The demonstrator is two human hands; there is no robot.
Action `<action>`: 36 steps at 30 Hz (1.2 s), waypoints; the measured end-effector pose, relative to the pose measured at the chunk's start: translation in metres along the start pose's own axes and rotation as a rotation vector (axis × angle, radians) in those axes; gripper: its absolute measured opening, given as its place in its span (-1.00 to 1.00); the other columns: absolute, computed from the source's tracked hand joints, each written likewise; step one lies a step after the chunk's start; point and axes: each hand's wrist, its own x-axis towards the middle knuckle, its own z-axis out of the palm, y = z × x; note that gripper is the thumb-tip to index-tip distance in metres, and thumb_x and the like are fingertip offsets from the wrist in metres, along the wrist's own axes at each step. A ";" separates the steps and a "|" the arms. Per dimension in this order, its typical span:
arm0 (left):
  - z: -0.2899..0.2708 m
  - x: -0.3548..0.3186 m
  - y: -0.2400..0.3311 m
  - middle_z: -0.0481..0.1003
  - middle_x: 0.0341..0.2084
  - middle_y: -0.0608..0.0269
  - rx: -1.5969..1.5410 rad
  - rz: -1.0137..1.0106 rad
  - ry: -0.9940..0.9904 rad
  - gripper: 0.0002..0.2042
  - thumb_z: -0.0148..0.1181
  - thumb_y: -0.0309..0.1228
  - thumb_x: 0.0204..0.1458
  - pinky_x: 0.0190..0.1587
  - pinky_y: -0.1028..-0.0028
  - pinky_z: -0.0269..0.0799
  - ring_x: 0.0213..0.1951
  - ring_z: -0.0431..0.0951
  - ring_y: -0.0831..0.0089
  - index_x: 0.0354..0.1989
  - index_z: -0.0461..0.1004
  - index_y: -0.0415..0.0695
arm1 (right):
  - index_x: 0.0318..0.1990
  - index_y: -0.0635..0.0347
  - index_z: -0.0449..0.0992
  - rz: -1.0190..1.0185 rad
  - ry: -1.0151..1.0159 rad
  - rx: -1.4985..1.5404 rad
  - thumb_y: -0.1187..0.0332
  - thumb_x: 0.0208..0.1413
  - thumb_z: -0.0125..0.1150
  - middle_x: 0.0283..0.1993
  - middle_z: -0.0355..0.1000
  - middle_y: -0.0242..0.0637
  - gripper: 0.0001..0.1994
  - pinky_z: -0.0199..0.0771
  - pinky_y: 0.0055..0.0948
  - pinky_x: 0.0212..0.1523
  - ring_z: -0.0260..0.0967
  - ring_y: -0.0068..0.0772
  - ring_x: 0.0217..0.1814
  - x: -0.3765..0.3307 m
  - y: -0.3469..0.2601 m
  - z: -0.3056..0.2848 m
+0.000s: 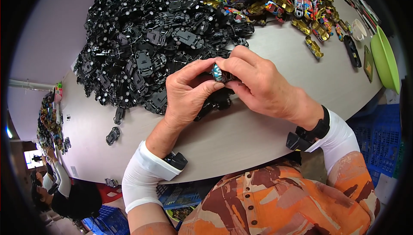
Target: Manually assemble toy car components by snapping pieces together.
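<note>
Between my two hands is a small toy car [218, 72], its visible part patterned teal and white with a dark part beside it. My left hand [188, 86] pinches it with thumb and forefinger from the left. From the right, my right hand [263, 80] grips it with curled fingers and thumb. Much of the car is hidden by the fingers. Just beyond my hands lies a big heap of black toy car chassis [144, 63] with small wheels. A few chassis sit under and behind my left hand.
Gold and multicoloured toy car bodies [284, 2] are heaped at the back right. A green basin [384, 60], a white cup [358, 30] and a black long object [352, 51] stand at the right. Blue crates [378, 131] are below the table [241, 144]. Co-workers [64, 192] sit at far left.
</note>
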 end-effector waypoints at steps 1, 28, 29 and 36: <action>0.001 0.000 0.001 0.49 -0.28 0.23 -0.066 -0.027 0.029 -0.62 0.29 -0.68 -0.20 -0.18 0.58 0.46 -0.25 0.50 0.54 -0.11 0.47 -0.28 | -0.23 0.24 0.34 -0.001 -0.001 0.002 0.66 -0.19 0.15 -0.39 0.23 -0.15 -0.70 0.37 -0.27 -0.45 0.33 -0.09 -0.38 0.000 0.000 0.000; -0.007 0.006 0.020 0.50 -0.36 0.10 -0.013 -0.296 -0.037 -0.75 0.20 -0.59 -0.04 -0.38 0.53 0.58 -0.43 0.57 0.44 -0.16 0.42 -0.36 | -0.26 0.34 0.46 0.309 -0.049 0.371 0.44 -0.03 0.23 -0.45 0.42 -0.20 -0.81 0.32 -0.48 -0.51 0.33 -0.43 -0.54 0.000 0.015 -0.001; -0.009 0.006 0.018 0.51 -0.39 0.11 -0.035 -0.301 -0.015 -0.76 0.20 -0.58 -0.04 -0.39 0.54 0.57 -0.45 0.56 0.44 -0.17 0.43 -0.36 | -0.27 0.34 0.45 0.333 -0.073 0.332 0.41 0.01 0.18 -0.42 0.41 -0.15 -0.82 0.33 -0.45 -0.47 0.34 -0.37 -0.51 0.003 0.010 -0.008; -0.017 0.008 0.002 0.47 -0.48 0.15 -0.550 -0.336 -0.009 -0.76 0.16 -0.47 0.04 -0.53 0.63 0.43 -0.53 0.50 0.48 -0.14 0.39 -0.31 | -0.31 0.33 0.49 0.457 -0.197 0.330 0.37 0.14 0.00 -0.41 0.40 -0.22 -0.80 0.34 -0.47 -0.31 0.33 -0.47 -0.39 -0.003 0.029 -0.022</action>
